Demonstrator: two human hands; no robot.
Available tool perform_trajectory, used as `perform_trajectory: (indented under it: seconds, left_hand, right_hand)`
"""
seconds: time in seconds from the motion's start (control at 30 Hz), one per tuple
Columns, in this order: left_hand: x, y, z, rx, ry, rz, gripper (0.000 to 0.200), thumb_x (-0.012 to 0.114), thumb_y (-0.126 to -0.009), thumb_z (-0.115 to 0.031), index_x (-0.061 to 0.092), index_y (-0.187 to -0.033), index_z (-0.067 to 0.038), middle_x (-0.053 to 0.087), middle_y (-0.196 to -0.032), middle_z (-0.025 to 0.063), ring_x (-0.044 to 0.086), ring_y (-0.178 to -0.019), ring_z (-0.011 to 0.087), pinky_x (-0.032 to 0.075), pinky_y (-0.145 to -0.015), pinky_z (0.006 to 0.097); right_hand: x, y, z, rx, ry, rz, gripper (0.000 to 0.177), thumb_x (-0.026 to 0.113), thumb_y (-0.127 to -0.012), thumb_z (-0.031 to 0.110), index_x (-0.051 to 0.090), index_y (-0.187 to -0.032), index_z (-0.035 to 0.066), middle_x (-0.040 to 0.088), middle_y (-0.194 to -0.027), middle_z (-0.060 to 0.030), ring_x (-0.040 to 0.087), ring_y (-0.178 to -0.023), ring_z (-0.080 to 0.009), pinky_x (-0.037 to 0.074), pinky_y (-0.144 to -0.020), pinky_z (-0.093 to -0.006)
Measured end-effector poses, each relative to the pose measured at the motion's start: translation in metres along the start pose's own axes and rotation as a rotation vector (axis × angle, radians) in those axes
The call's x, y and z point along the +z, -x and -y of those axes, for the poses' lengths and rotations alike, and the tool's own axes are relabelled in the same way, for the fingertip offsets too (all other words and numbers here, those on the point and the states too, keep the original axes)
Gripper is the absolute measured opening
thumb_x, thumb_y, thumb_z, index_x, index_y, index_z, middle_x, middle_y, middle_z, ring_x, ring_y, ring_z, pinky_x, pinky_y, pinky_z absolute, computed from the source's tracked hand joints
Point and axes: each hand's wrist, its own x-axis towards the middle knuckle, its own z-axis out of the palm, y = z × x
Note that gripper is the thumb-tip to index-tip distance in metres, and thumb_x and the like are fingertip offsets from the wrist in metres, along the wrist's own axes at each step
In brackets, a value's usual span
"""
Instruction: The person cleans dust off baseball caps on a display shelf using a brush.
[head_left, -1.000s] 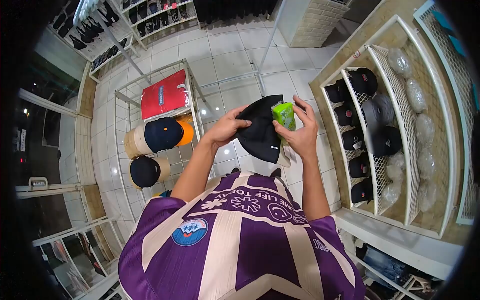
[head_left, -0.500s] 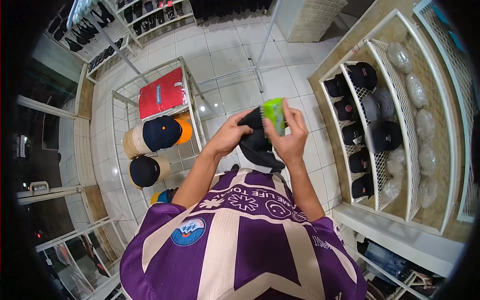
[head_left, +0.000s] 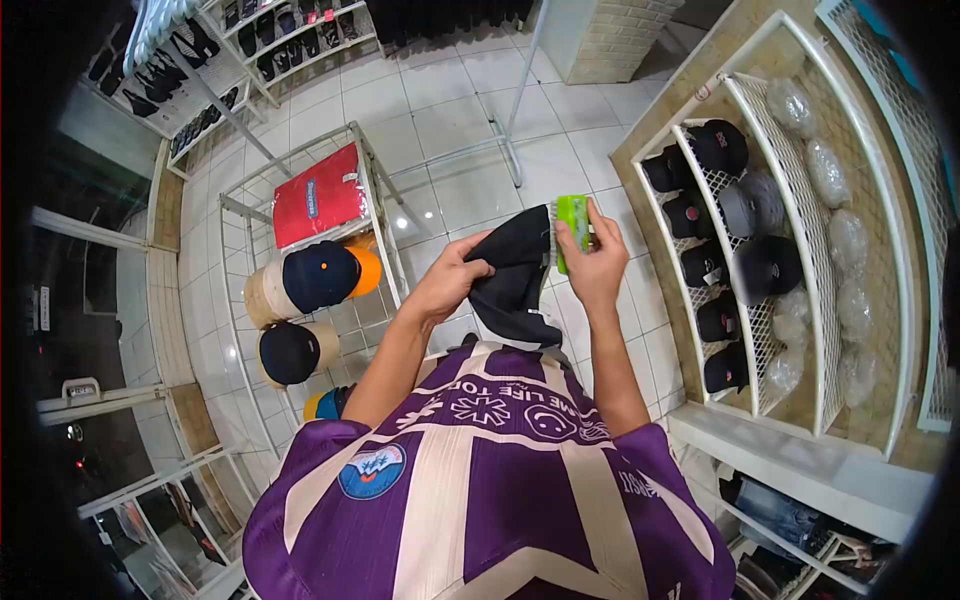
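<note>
Black cap [head_left: 508,272]: soft, matte and dark all over, gathered into slack folds where I pinch it; it hangs in the air in front of my chest, above the tiled floor [head_left: 460,207].
Cap's outline: rounded along the bottom and drawn up to a narrow upper corner beside the brush, with a small pale mark near the lower right edge. The folds hide the rest of its shape.
Green brush [head_left: 573,232]: bright lime, blocky, with a paler pattern on its face and a row of light bristles turned toward the cloth. It stands nearly upright at the cap's right edge; whether the bristles touch, I cannot tell.
Left hand [head_left: 452,282]: closed on the cap's left side, thumb lying over the fabric.
Right hand [head_left: 597,260]: gripping the brush from the right, thumb across its face.
Wire rack [head_left: 245,208]: to my left, carrying a red packet [head_left: 318,197] in clear wrap and a navy cap [head_left: 318,274] beside an orange one.
White shelf [head_left: 812,230]: to my right, with dark caps in its near rows.
Shirt [head_left: 435,520]: purple with cream stripes, below my hands.
</note>
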Motion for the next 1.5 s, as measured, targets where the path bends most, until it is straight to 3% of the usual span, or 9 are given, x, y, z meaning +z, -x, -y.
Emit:
perform_trajectory:
  seconds: [0.37,0.5,0.7,0.83,1.03,1.1,1.23,1.37,1.5]
  left_hand:
    - [-0.014,0.004,0.017,-0.047,-0.003,-0.083,0.054,0.049,-0.082,0.009,0.058,-0.134,0.003,0.068,-0.112,0.0047,0.063,-0.094,0.0099,0.05,-0.086,0.0227]
    - [-0.014,-0.002,0.019,-0.014,-0.044,-0.013,0.054,0.049,-0.082,0.01,0.058,-0.135,0.004,0.068,-0.114,0.0052,0.063,-0.094,0.01,0.051,-0.086,0.0237]
    - [-0.003,0.011,0.004,0.012,0.014,-0.073,0.052,0.05,-0.083,0.008,0.058,-0.134,0.004,0.069,-0.111,0.005,0.063,-0.092,0.0101,0.051,-0.084,0.0236]
    - [0.0,0.003,0.011,0.054,-0.039,0.012,0.05,0.051,-0.082,0.007,0.06,-0.131,0.004,0.068,-0.108,0.0028,0.062,-0.09,0.0094,0.049,-0.085,0.0212]
    - [-0.018,0.012,0.005,0.113,-0.067,-0.041,0.049,0.053,-0.082,0.008,0.059,-0.131,0.005,0.069,-0.111,0.0051,0.065,-0.094,0.0109,0.051,-0.088,0.0232]
    - [-0.023,0.017,0.002,0.124,0.172,-0.071,0.05,0.054,-0.084,0.008,0.056,-0.134,0.005,0.068,-0.115,0.0083,0.066,-0.095,0.012,0.054,-0.087,0.0259]
    - [-0.032,0.009,0.006,0.198,0.255,-0.07,0.051,0.056,-0.086,0.007,0.053,-0.136,0.004,0.067,-0.12,0.0095,0.068,-0.099,0.0152,0.055,-0.09,0.0289]
    - [-0.038,0.003,0.008,0.126,0.217,-0.073,0.049,0.064,-0.087,0.0,0.055,-0.134,0.003,0.068,-0.118,0.0096,0.067,-0.1,0.0147,0.054,-0.091,0.0281]
    - [-0.027,0.005,-0.003,0.077,-0.443,-0.137,0.059,0.086,-0.076,-0.019,0.062,-0.125,0.004,0.071,-0.112,0.0098,0.067,-0.096,0.0149,0.053,-0.088,0.0282]
  right_hand:
    - [-0.007,0.002,0.015,0.119,-0.191,0.025,0.061,0.086,-0.074,0.021,0.066,-0.126,-0.002,0.065,-0.096,-0.0125,0.066,-0.085,-0.0196,0.052,-0.071,-0.03]
    - [0.015,0.013,0.015,-0.138,-0.154,0.122,0.062,0.085,-0.075,0.025,0.065,-0.127,-0.003,0.066,-0.097,-0.0133,0.066,-0.082,-0.0228,0.053,-0.073,-0.0332]
    - [-0.005,-0.002,0.012,0.093,-0.123,0.007,0.059,0.085,-0.075,0.02,0.066,-0.127,-0.002,0.066,-0.096,-0.0128,0.066,-0.085,-0.021,0.053,-0.072,-0.0328]
    - [0.005,0.012,0.034,-0.209,-0.246,0.149,0.058,0.084,-0.077,0.017,0.066,-0.129,0.001,0.067,-0.104,-0.0105,0.062,-0.088,-0.0147,0.051,-0.072,-0.0289]
    - [0.0,0.0,-0.053,0.082,-0.23,0.118,0.054,0.079,-0.082,0.02,0.065,-0.129,-0.001,0.069,-0.104,-0.0106,0.067,-0.091,-0.0175,0.053,-0.083,-0.0307]
    - [-0.012,0.004,-0.069,0.429,-1.013,0.319,0.056,0.071,-0.09,0.024,0.057,-0.137,0.0,0.068,-0.116,-0.0103,0.067,-0.1,-0.0145,0.054,-0.088,-0.0296]
    - [-0.017,0.013,-0.069,0.548,-1.369,0.431,0.073,0.072,-0.083,0.039,0.05,-0.14,-0.002,0.066,-0.123,-0.0109,0.067,-0.105,-0.0172,0.054,-0.095,-0.0311]
    - [-0.021,0.002,-0.08,0.529,-1.154,0.575,0.073,0.074,-0.077,0.041,0.057,-0.131,-0.006,0.07,-0.113,-0.0112,0.069,-0.097,-0.0167,0.056,-0.088,-0.0284]
    - [-0.031,-0.01,-0.057,0.463,-1.05,0.553,0.059,0.073,-0.08,0.027,0.061,-0.125,-0.009,0.071,-0.108,-0.011,0.069,-0.091,-0.0147,0.056,-0.085,-0.0264]
